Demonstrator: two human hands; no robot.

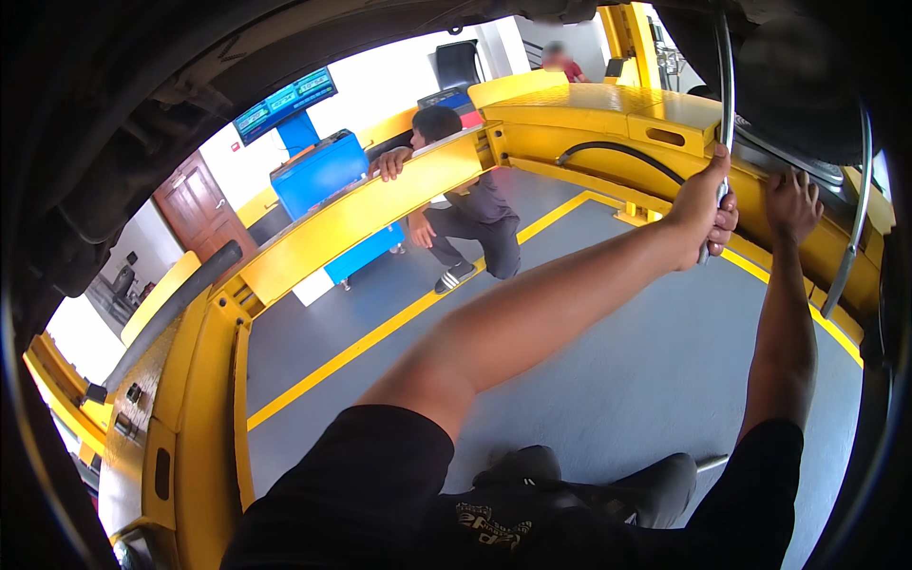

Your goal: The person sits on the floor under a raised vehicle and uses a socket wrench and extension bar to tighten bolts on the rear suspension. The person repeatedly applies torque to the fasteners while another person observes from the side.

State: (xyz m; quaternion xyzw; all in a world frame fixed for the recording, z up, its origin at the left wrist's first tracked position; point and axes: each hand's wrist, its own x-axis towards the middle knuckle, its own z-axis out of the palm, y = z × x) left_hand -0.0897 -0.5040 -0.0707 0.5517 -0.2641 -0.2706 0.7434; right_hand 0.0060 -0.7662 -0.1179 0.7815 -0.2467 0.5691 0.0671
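My left hand (705, 214) is closed around the lower part of a long chrome metal bar (727, 85). The bar runs up toward the dark underside of a vehicle (133, 123); its upper end is out of sight. To the right, my right hand (794, 204) rests on the yellow lift beam (598, 123), fingers apart over its edge, beside a dark wheel (798, 76). No tool shows in it. A second metal bar (863, 199) with a thicker grey lower end stands just right of that hand.
A black hose (608, 145) curves along the yellow beam. Beyond the yellow crossbeam (361, 218) a person (470, 209) crouches, one hand on it. Farther back are a blue cabinet (318, 176) and a wall screen (285, 104). A metal rod (712, 463) lies by my leg.
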